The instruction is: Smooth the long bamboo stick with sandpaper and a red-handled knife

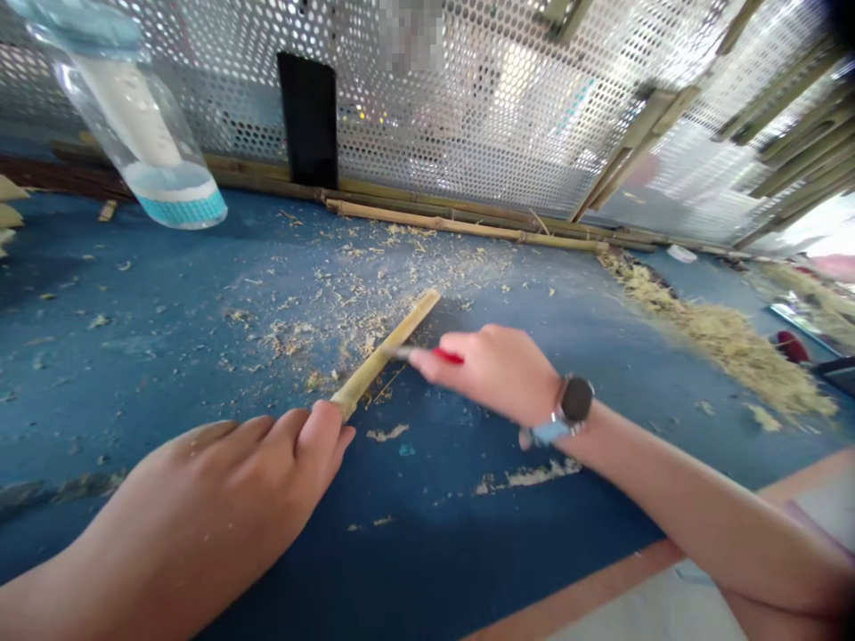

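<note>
My left hand (247, 481) is closed round the near end of a pale bamboo strip (384, 353), which points away over the blue table (414, 561). My right hand (491, 369), with a dark watch at the wrist, grips a small knife (449, 355) with a red handle. The knife's blurred blade meets the strip about midway along. Fine shavings (321, 329) lie scattered to the left of the strip and beyond it.
A clear bottle (180, 191) and an upright black phone (309, 120) stand at the back left. Bamboo poles (434, 220) lie along the perforated metal screen (427, 125). To the right is a heap of shavings (728, 343).
</note>
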### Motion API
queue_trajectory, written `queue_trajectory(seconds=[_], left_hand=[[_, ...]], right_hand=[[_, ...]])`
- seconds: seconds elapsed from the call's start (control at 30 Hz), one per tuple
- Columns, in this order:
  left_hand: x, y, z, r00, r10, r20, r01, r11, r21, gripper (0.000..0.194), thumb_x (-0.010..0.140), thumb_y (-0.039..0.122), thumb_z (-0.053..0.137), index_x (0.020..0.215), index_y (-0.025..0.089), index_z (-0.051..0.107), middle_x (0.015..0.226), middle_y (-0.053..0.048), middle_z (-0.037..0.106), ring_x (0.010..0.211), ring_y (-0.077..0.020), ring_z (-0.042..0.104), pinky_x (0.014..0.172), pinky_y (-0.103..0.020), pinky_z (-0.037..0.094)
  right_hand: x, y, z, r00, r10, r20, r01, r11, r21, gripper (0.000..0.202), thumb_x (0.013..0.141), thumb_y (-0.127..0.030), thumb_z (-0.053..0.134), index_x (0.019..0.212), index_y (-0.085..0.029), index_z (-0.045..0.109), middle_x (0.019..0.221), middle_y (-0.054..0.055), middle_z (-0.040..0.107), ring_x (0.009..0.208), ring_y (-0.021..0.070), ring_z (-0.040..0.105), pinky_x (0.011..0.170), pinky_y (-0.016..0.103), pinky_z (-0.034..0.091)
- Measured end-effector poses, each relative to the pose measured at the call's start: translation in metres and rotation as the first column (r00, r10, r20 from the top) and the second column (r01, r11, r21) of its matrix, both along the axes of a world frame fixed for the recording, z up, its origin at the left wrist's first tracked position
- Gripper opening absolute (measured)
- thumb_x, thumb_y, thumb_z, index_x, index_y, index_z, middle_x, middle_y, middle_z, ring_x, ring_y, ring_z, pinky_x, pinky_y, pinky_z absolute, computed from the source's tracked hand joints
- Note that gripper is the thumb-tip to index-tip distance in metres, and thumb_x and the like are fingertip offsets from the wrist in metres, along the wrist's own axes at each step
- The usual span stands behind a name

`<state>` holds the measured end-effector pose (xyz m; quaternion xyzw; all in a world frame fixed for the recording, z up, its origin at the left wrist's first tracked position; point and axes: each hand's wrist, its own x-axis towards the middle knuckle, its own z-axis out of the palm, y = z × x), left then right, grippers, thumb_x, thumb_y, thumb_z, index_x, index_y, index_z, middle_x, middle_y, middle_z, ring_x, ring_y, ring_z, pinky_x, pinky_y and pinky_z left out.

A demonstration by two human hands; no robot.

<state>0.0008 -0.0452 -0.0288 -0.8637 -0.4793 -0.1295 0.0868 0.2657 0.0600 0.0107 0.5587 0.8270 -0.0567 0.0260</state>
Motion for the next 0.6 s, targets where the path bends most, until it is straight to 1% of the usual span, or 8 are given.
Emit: queue_trajectory(seconds=[0.1,0.13,0.2,0.27,0.37,0.43,0.5,0.6], left_hand=[[0.003,0.001,0.009,0.988,-0.003,-0.152,0.021,0.993,0.114,0.03,0.104,0.028,0.04,0.102,0.023,0.07,0.055,0.001,0.062,0.043,-0.0246,0.064,0.043,-0.034,0.039],[0.003,0.002,0.01,0.981,-0.022,-0.193,0.05,0.989,0.141,0.033,0.104,0.024,0.037,0.098,0.022,0.069,0.054,0.001,0.061,0.039,-0.0251,0.062,0.04,-0.035,0.036],[0.002,0.005,0.011,0.967,-0.059,-0.246,0.099,0.983,0.156,0.039,0.103,0.018,0.031,0.091,0.023,0.068,0.054,-0.001,0.061,0.035,-0.0257,0.06,0.038,-0.036,0.032],[-0.001,0.008,0.009,0.966,-0.039,-0.257,0.086,0.981,0.174,0.042,0.104,0.022,0.029,0.087,0.024,0.068,0.051,-0.001,0.062,0.033,-0.0265,0.058,0.038,-0.037,0.029],[-0.006,0.012,0.006,0.969,0.007,-0.246,0.035,0.985,0.167,0.047,0.106,0.03,0.026,0.092,0.023,0.071,0.04,-0.001,0.057,0.028,-0.0286,0.055,0.038,-0.037,0.023],[-0.007,0.014,0.006,0.969,-0.022,-0.245,0.051,0.992,0.115,0.051,0.105,0.027,0.023,0.101,0.018,0.074,0.04,-0.002,0.059,0.029,-0.0293,0.057,0.037,-0.037,0.023],[-0.007,0.015,0.007,0.968,-0.044,-0.248,0.067,0.994,0.089,0.051,0.105,0.024,0.024,0.105,0.016,0.074,0.043,-0.004,0.062,0.031,-0.0289,0.06,0.036,-0.037,0.025],[-0.004,0.014,0.009,0.967,-0.029,-0.254,0.065,0.989,0.135,0.05,0.104,0.022,0.025,0.095,0.021,0.074,0.042,-0.003,0.061,0.028,-0.0278,0.057,0.036,-0.036,0.023]], right_hand=[[-0.003,0.0,0.002,0.993,-0.109,0.039,0.105,0.991,0.086,0.076,0.098,-0.079,0.024,0.062,-0.021,0.057,0.052,0.001,0.048,0.046,0.0123,0.036,0.052,0.03,0.019],[-0.006,-0.003,0.002,0.995,-0.091,0.046,0.087,0.993,0.085,0.075,0.098,-0.079,0.025,0.063,-0.021,0.058,0.052,0.001,0.048,0.046,0.0127,0.036,0.052,0.03,0.018],[-0.011,-0.011,0.003,0.999,0.007,0.041,-0.008,0.999,0.036,0.074,0.096,-0.081,0.028,0.066,-0.022,0.061,0.052,0.0,0.047,0.048,0.0136,0.037,0.053,0.03,0.018],[-0.013,-0.016,0.003,0.998,0.055,0.034,-0.055,0.998,0.006,0.074,0.095,-0.083,0.028,0.067,-0.023,0.061,0.053,0.0,0.047,0.05,0.0141,0.038,0.054,0.03,0.018],[-0.01,-0.013,0.001,1.0,-0.015,0.028,0.014,1.0,0.003,0.077,0.096,-0.083,0.024,0.063,-0.022,0.058,0.052,0.001,0.046,0.049,0.0138,0.038,0.053,0.03,0.019],[-0.009,-0.009,0.0,0.999,-0.042,0.027,0.042,0.999,0.017,0.077,0.097,-0.082,0.023,0.061,-0.022,0.057,0.051,0.001,0.046,0.048,0.0138,0.037,0.053,0.03,0.019],[-0.011,-0.01,0.0,0.999,-0.004,0.036,0.003,1.0,0.022,0.076,0.097,-0.082,0.026,0.064,-0.022,0.059,0.053,0.001,0.048,0.049,0.0144,0.039,0.054,0.031,0.018],[-0.016,-0.013,0.0,0.997,0.045,0.058,-0.047,0.999,0.026,0.076,0.096,-0.083,0.027,0.069,-0.022,0.064,0.056,0.002,0.052,0.052,0.0152,0.044,0.055,0.03,0.018]])
